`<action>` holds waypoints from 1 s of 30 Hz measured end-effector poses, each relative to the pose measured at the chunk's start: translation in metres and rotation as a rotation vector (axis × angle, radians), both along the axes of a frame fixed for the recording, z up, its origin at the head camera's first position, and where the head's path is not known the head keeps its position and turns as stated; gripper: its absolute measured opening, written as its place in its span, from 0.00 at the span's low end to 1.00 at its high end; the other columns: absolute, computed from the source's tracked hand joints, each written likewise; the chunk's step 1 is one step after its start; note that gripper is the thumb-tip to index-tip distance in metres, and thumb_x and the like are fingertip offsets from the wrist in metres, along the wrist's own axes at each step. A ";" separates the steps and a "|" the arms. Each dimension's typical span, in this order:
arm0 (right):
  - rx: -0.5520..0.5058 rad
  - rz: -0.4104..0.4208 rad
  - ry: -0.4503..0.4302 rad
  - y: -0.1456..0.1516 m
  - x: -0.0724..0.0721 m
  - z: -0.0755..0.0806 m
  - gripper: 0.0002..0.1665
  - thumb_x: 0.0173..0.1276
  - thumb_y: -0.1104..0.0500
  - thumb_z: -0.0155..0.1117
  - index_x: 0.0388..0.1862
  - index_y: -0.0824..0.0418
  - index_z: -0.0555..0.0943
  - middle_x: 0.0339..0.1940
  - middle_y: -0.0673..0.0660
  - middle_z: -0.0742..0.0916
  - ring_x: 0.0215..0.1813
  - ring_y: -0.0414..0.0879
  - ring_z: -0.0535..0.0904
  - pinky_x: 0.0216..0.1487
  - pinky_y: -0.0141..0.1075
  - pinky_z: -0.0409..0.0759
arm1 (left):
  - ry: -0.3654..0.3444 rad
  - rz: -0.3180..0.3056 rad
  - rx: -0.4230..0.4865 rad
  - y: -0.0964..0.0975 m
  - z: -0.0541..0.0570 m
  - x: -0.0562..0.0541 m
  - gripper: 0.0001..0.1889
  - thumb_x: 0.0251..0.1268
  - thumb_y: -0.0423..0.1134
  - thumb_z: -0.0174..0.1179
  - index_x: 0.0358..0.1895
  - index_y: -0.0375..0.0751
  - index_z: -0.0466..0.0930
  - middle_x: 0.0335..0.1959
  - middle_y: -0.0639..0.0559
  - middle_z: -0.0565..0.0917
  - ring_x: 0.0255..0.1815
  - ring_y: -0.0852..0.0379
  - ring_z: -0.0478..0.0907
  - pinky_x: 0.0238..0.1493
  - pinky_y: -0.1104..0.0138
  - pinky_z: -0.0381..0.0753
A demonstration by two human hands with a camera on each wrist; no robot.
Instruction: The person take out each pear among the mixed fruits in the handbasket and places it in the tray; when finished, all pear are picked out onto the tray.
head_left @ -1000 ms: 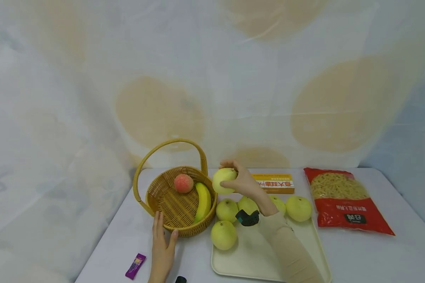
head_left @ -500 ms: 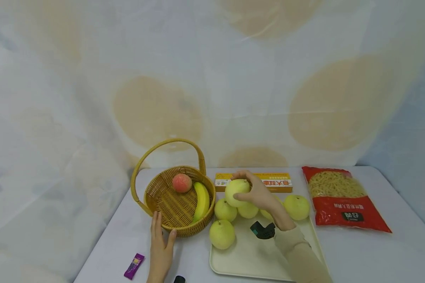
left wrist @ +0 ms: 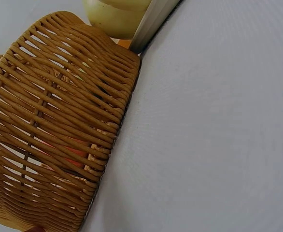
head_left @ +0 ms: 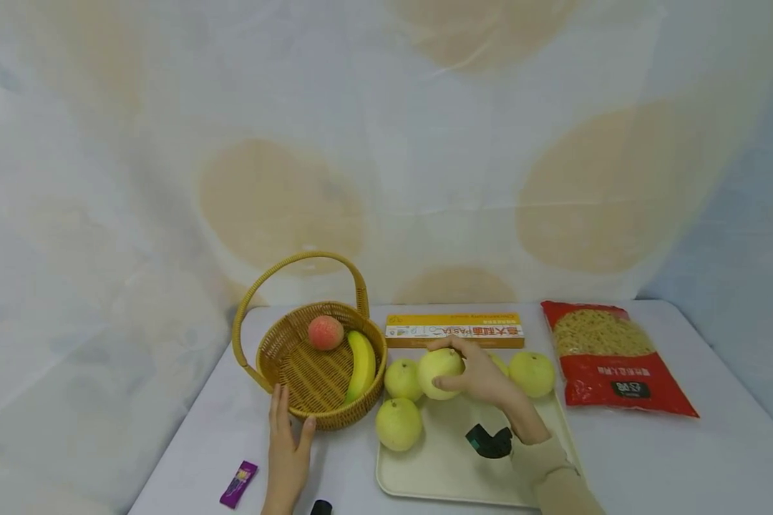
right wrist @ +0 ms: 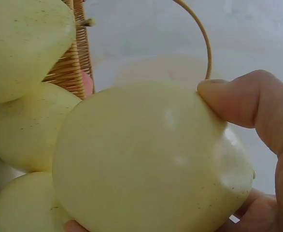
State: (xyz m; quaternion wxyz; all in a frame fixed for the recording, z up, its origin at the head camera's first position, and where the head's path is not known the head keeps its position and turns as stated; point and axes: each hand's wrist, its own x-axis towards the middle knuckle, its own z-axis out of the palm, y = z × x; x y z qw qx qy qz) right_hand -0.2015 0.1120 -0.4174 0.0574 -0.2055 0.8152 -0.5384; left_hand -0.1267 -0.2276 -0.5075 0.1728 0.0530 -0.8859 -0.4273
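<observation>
My right hand (head_left: 483, 375) grips a pale yellow-green pear (head_left: 439, 374) over the back of the cream tray (head_left: 457, 468). In the right wrist view the thumb presses on one end of this pear (right wrist: 146, 159), with fingertips showing below it. Several more pears stand on the tray, among them one pear (head_left: 399, 424) at its left edge. My left hand (head_left: 288, 458) lies with straight fingers at the front left of the wicker basket (head_left: 267, 357), fingertips at the rim. Inside the basket are a peach (head_left: 326, 333) and a banana (head_left: 361, 366). The left wrist view shows the basket's woven side (left wrist: 59, 121).
Behind the tray lies a pasta box (head_left: 454, 330). A red bag of pasta (head_left: 615, 357) is to the right. A purple packet (head_left: 238, 484) lies at the front left. The basket's tall handle (head_left: 296, 257) arches above it, and a cloth hangs behind the table.
My right hand has moved right and lower with the pear, from beside the basket's rim to over the tray. The left hand keeps its place at the basket.
</observation>
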 end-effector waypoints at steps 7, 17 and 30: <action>0.050 0.002 0.031 0.009 0.014 -0.012 0.30 0.52 0.59 0.75 0.56 0.52 0.79 0.63 0.59 0.77 0.59 0.56 0.72 0.52 0.43 0.75 | 0.018 -0.005 0.002 0.002 -0.002 -0.001 0.38 0.73 0.42 0.53 0.79 0.53 0.42 0.81 0.46 0.42 0.79 0.35 0.43 0.72 0.35 0.52; 0.059 0.052 0.055 0.003 0.025 -0.031 0.33 0.50 0.58 0.77 0.58 0.54 0.79 0.61 0.55 0.79 0.65 0.54 0.71 0.63 0.48 0.69 | 0.033 -0.013 0.005 -0.002 0.004 0.002 0.38 0.73 0.41 0.53 0.79 0.51 0.42 0.80 0.44 0.42 0.79 0.35 0.43 0.71 0.35 0.52; 0.185 0.038 0.134 -0.004 0.034 -0.044 0.31 0.44 0.63 0.75 0.52 0.55 0.81 0.54 0.50 0.82 0.60 0.50 0.75 0.63 0.48 0.72 | -0.012 -0.015 0.017 0.000 0.004 0.000 0.40 0.73 0.42 0.53 0.79 0.51 0.39 0.81 0.45 0.39 0.79 0.34 0.41 0.68 0.33 0.55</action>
